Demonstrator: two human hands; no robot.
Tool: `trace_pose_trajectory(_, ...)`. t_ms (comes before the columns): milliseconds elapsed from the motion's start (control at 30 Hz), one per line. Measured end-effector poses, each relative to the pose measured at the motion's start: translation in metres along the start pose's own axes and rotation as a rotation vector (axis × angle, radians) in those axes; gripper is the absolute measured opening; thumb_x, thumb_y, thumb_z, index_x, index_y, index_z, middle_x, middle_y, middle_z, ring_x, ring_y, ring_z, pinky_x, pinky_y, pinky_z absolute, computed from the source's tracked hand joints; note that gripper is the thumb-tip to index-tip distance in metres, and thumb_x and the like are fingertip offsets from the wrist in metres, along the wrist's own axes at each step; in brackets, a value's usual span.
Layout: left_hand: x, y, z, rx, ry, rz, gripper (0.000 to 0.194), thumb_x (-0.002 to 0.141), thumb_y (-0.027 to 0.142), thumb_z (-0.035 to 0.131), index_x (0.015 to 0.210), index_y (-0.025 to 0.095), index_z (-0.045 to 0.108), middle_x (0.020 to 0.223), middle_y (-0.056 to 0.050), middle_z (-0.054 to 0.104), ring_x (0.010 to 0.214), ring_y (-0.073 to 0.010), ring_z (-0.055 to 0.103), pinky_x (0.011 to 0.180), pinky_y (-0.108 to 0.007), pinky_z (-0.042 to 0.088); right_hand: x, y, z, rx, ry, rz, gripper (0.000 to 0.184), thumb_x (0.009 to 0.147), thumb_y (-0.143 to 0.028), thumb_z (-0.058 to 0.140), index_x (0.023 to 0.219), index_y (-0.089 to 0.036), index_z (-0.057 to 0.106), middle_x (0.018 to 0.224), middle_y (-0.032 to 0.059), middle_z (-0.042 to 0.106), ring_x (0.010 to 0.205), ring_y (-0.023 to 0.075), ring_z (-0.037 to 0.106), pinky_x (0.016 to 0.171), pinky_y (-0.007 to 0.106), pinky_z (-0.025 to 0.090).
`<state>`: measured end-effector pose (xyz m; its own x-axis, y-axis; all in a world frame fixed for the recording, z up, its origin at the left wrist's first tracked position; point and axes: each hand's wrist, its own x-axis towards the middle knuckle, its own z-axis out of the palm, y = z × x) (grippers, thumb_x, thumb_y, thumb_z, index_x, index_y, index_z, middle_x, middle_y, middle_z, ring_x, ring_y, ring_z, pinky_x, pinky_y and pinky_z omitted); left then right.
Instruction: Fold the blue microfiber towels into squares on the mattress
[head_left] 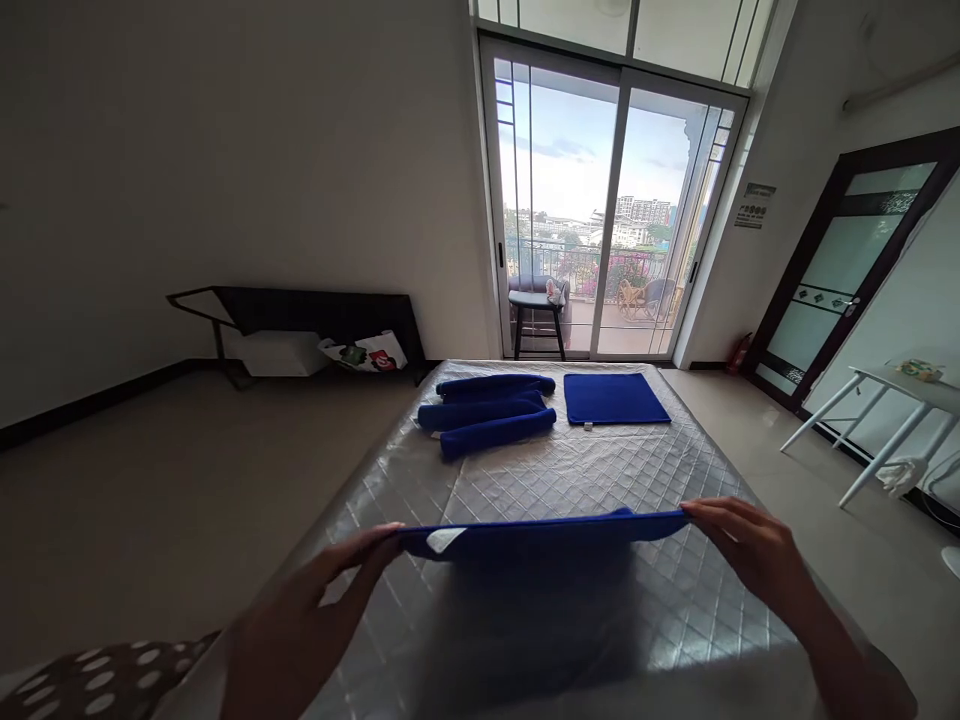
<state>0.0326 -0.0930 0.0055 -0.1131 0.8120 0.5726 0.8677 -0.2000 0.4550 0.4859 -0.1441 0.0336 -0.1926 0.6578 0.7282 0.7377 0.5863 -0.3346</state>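
My left hand (330, 590) pinches the left corner of a blue towel (547, 535) that has a white tag near that corner. My right hand (750, 550) grips the towel's right corner. The towel is stretched taut and held up between both hands above the grey quilted mattress (570, 470), its lower part hanging down in shadow. At the far end of the mattress lie three rolled blue towels (487, 410) and, to their right, a flat folded blue towel (613, 398).
A low dark bench (300, 315) with a white box and a bag stands against the left wall. Glass balcony doors (607, 200) with a stool behind them are straight ahead. A white folding table (892, 400) stands at the right, near a dark-framed door.
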Motion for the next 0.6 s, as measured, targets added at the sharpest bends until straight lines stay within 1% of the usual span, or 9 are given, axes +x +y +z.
trace_pose_trajectory(100,0.026,0.016,-0.023,-0.060,0.005,-0.039,0.030,0.084,0.061,0.062,0.091,0.036,0.076,0.086,0.007,0.080,0.074,-0.0207,0.076,0.061,-0.029,0.060,0.031,-0.007,-0.025,0.036,-0.055,0.091,0.021,0.097,-0.034,0.063,0.113,-0.030,0.076,0.095,0.0025,0.079,0.079,0.0154,0.075,0.075,0.026,0.063)
trace_pose_trajectory(200,0.058,0.031,-0.033,-0.229,-0.095,-0.041,0.034,0.082,0.062,0.063,0.093,0.032,0.075,0.074,0.005,0.077,0.069,-0.0199,0.074,0.064,-0.029,0.060,0.061,-0.004,-0.035,0.115,-0.191,0.239,0.026,0.094,-0.042,0.064,0.112,-0.028,0.078,0.082,0.0017,0.078,0.064,0.0144,0.072,0.065,0.025,0.061)
trace_pose_trajectory(267,0.083,0.039,-0.031,-0.326,-0.203,-0.026,0.035,0.081,0.061,0.063,0.092,0.029,0.074,0.066,0.005,0.074,0.065,-0.0190,0.071,0.063,-0.028,0.059,0.081,0.006,-0.032,0.163,-0.288,0.334,0.029,0.091,-0.044,0.066,0.109,-0.026,0.079,0.072,0.0007,0.076,0.061,0.0152,0.071,0.064,0.026,0.059)
trace_pose_trajectory(333,0.106,0.044,-0.024,-0.393,-0.307,-0.019,0.036,0.077,0.059,0.065,0.090,0.027,0.074,0.063,0.004,0.071,0.064,-0.0191,0.069,0.064,-0.030,0.058,0.100,0.018,-0.024,0.179,-0.361,0.399,0.031,0.087,-0.044,0.069,0.106,-0.023,0.080,0.065,0.0004,0.074,0.060,0.0164,0.071,0.062,0.027,0.057)
trace_pose_trajectory(400,0.126,0.049,-0.015,-0.445,-0.358,-0.057,0.038,0.072,0.057,0.069,0.090,0.023,0.074,0.064,0.002,0.072,0.066,-0.0206,0.069,0.069,-0.035,0.059,0.118,0.029,-0.015,0.169,-0.392,0.421,0.034,0.083,-0.044,0.071,0.105,-0.021,0.081,0.061,0.0005,0.073,0.059,0.0173,0.070,0.058,0.027,0.055)
trace_pose_trajectory(433,0.134,0.050,-0.011,-0.471,-0.353,-0.086,0.038,0.071,0.055,0.070,0.090,0.022,0.073,0.066,0.001,0.073,0.067,-0.0213,0.070,0.072,-0.038,0.060,0.126,0.033,-0.011,0.162,-0.386,0.420,0.035,0.082,-0.044,0.071,0.106,-0.020,0.081,0.060,0.0005,0.073,0.059,0.0177,0.070,0.056,0.027,0.054)
trace_pose_trajectory(500,0.145,0.053,-0.007,-0.529,-0.301,-0.132,0.039,0.068,0.054,0.073,0.090,0.021,0.072,0.073,0.000,0.076,0.072,-0.0228,0.072,0.080,-0.043,0.061,0.139,0.036,-0.007,0.151,-0.341,0.402,0.035,0.081,-0.043,0.071,0.107,-0.020,0.080,0.061,0.0004,0.073,0.061,0.0185,0.071,0.056,0.027,0.053)
trace_pose_trajectory(600,0.146,0.053,-0.006,-0.577,-0.174,-0.128,0.044,0.069,0.059,0.074,0.092,0.022,0.071,0.083,0.000,0.079,0.082,-0.0247,0.074,0.090,-0.046,0.060,0.143,0.033,-0.010,0.124,-0.216,0.368,0.034,0.084,-0.043,0.068,0.108,-0.021,0.080,0.066,0.0012,0.075,0.065,0.0197,0.073,0.061,0.028,0.056)
